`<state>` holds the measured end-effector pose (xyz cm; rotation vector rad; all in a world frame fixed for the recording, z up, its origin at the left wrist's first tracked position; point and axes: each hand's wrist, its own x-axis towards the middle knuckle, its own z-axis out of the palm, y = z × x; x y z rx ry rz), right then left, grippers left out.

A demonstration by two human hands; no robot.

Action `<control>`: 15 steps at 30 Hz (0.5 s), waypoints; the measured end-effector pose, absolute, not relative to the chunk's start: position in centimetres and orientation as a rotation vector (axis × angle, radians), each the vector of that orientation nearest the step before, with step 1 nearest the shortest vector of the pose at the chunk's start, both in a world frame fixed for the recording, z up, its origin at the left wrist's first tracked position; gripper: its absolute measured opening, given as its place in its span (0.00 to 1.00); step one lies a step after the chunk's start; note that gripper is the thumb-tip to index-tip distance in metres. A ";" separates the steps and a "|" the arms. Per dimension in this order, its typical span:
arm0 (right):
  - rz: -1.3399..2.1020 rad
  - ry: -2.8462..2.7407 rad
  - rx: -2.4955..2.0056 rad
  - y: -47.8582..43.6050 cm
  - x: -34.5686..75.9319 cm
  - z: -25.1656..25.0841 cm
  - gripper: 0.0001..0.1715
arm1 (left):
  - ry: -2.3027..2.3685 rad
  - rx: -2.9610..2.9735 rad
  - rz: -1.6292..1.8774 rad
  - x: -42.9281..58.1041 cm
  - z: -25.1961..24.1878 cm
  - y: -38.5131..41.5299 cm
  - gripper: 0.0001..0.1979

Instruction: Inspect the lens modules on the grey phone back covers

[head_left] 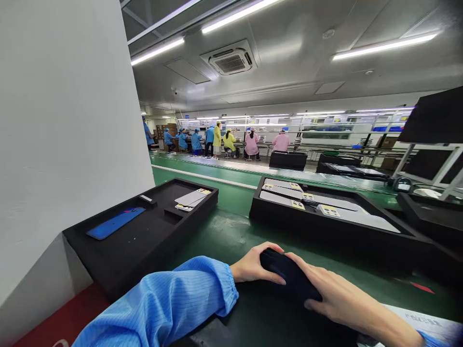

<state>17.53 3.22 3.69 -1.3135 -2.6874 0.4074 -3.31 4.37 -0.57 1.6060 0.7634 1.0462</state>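
In the head view, a black, soft-looking bundle [287, 272] with rounded edges sits between my two hands at the lower middle; its exact kind does not show. My left hand [255, 265] grips its left end, thumb on the near side and fingers over the top. From the right, my right hand [325, 289] is wrapped along the far side, its thumb on the near side. The fingertips of both hands almost meet at the top. Beneath the bundle is a dark surface, and its lower part blends into that.
On the left, a black foam tray [144, 260] holds a blue phone-shaped panel [115, 223] and white panels [191, 198]. Another black tray [311, 224] at right holds several white panels [365, 219]. Both stand on a green bench [227, 231]. Printed paper [427, 320] lies lower right; people work beyond.
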 end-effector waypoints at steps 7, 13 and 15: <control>0.542 -2.308 -1.356 1.6 22.2 2.4 0.22 | 0.752 1.567 0.984 -3.2 -0.6 4.4 0.29; 0.577 -1.926 -1.315 0.2 19.1 2.2 0.09 | 0.726 1.570 0.961 -2.8 -0.6 3.6 0.28; 0.593 -1.903 -1.249 0.1 18.2 2.2 0.09 | 0.745 1.581 0.973 -2.7 -0.6 3.5 0.27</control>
